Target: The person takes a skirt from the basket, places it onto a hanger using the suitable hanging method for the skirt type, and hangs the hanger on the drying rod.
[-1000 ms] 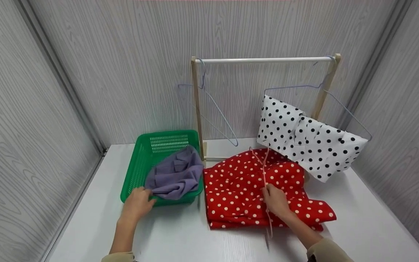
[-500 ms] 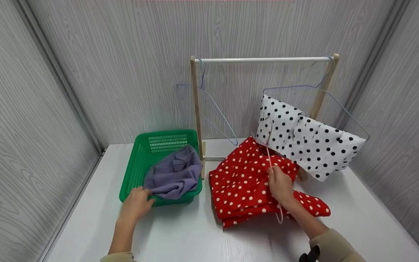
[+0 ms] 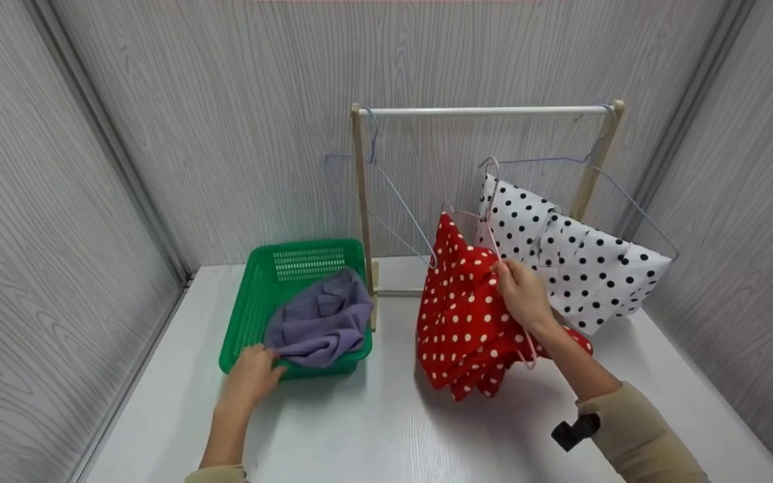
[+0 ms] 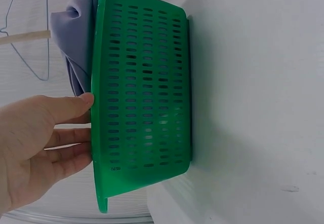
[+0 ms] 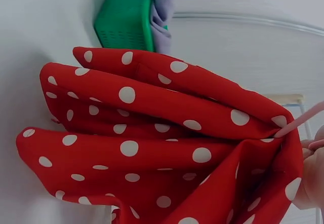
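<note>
In the head view my right hand grips a pink wire hanger by its side. Red cloth with white dots drapes from that hanger, bunched in deep folds, its lower edge close over the table. The right wrist view shows the red folds large, with only a bit of my hand at the right edge. My left hand holds the near left rim of a green plastic basket, thumb outside and fingertips hidden behind the rim. Crumpled purple cloth lies in the basket, beside my fingers.
Behind stands a rack with a white rail and wooden posts. A bare blue hanger hangs at its left end. White cloth with black dots hangs at the right, partly behind the pink hanger. Grey wood-grain walls enclose the white table.
My right hand has raised the pink hanger and moved it toward the rack; the red cloth has risen from lying spread on the table into hanging folds. My left hand has stayed at the basket.
</note>
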Action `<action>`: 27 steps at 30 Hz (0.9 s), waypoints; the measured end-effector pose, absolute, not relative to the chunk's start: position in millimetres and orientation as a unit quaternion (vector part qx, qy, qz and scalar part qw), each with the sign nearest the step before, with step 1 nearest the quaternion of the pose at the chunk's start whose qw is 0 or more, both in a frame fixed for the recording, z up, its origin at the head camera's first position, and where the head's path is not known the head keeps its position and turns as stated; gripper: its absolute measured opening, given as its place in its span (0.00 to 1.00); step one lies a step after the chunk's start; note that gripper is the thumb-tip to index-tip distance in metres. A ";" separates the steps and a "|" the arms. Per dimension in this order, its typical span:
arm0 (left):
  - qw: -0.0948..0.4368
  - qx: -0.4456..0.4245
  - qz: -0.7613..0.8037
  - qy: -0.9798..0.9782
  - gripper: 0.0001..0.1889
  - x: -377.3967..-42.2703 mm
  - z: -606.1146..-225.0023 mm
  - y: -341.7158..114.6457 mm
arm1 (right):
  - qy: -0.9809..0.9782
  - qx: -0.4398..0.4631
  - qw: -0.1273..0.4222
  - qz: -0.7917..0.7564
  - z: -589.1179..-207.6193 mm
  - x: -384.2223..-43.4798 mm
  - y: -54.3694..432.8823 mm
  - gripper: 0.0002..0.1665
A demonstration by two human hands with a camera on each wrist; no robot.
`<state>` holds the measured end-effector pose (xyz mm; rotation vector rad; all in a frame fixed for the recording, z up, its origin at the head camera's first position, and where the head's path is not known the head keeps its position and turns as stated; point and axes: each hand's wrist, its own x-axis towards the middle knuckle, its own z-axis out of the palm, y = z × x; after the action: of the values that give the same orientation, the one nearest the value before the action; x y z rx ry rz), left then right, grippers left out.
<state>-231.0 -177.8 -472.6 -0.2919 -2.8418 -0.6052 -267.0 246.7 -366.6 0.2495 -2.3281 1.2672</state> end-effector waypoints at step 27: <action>0.118 -0.091 -0.206 -0.967 0.07 -229.4 -474.1 -176.8 | -0.843 0.111 0.273 0.451 -290.1 -348.9 246.7 0.17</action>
<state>-229.4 -176.8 -474.1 -0.2666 -2.8284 -0.6026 -348.9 246.7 -290.1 0.2997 -2.2668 1.2121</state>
